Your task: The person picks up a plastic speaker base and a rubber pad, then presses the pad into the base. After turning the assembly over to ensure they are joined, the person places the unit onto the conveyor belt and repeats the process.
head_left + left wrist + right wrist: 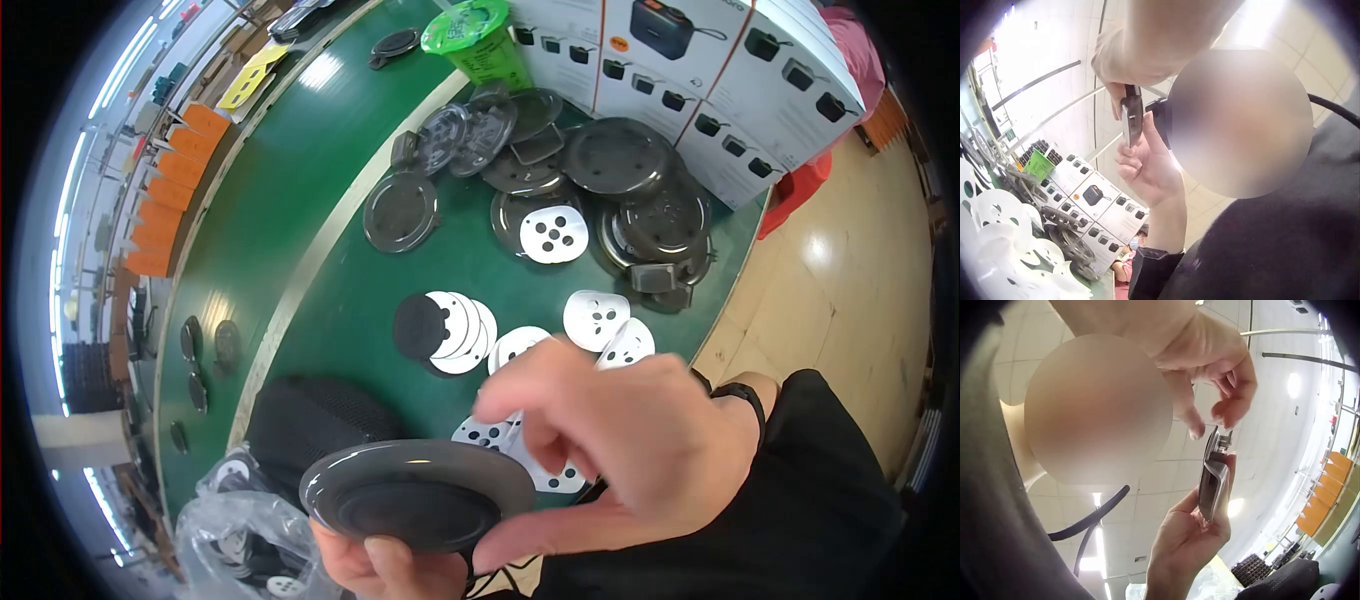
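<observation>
My left hand (385, 565) grips a dark round lid (415, 495) from below, close to the camera. In the left wrist view the lid (1132, 119) shows edge-on under the left hand (1125, 59). My right hand (620, 450) hovers at the lid's right rim with loosely curled fingers and holds nothing. In the right wrist view its thumb and fingertips (1229, 415) sit just off the top of the lid (1213, 478), which the left hand (1188, 540) holds. A black band (745, 395) is on the right wrist.
White perforated discs (465, 330) lie on the green table (330, 200), one topped by a black disc (418, 325). Dark lids (620, 190) pile up before white product boxes (700, 70). A green cup (475, 40), a black mesh object (310, 420) and a plastic bag (230, 540) are nearby.
</observation>
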{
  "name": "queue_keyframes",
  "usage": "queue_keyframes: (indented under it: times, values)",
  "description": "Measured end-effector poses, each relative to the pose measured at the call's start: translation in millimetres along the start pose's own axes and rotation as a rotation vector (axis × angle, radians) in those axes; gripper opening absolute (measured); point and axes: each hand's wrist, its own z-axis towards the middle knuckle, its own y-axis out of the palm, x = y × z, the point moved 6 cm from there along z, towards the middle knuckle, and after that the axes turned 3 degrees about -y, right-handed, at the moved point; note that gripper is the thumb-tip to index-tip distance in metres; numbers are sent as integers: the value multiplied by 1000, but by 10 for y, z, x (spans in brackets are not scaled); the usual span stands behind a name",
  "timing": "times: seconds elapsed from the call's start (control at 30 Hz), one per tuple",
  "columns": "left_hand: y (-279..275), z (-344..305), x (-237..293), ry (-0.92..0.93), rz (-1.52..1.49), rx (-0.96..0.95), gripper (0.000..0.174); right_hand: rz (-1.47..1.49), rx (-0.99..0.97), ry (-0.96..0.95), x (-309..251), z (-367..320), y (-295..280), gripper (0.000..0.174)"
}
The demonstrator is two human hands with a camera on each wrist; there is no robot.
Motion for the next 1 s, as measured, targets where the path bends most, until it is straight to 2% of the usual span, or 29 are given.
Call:
queue_keyframes:
  times: [0.07, 0.17, 0.27, 0.47, 0.57, 0.67, 0.77, 0.8, 0.83, 0.9, 1.0]
  values:
    - [18, -11, 4, -21, 48, -6, 56, 110, -133, 82, 20, 1, 161, 50]
    - [81, -38, -9, -42, 88, -13, 59, 123, -13, -12, -26, -6, 102, 47]
    - [103, -62, 4, -57, 121, -20, 63, -14, -40, -15, -5, -55, 154, 44]
    - [112, -123, 26, -74, 175, -26, 70, -73, -20, -15, -8, -69, 147, 38]
    - [129, -139, 18, -86, 206, -25, 74, -45, 7, -12, -11, -73, 134, 35]
    - [141, -119, -13, -110, 239, -30, 78, 137, -29, 61, 63, -32, 131, 32]
    - [116, -16, -91, -119, 272, -47, 69, 269, -15, 55, 200, 94, 129, 30]
    - [96, 58, -85, 72, 207, 68, 55, 347, -67, 33, 277, 147, 161, 26]
    - [70, 97, -85, 35, 225, -27, 53, 683, -309, 414, 351, 149, 239, 27]
    - [82, 85, -86, -35, 197, -48, 51, 755, -480, 537, 362, 194, 242, 28]
    - [177, 116, -34, -16, 220, -163, 50, 525, -399, 430, 375, 274, 224, 28]
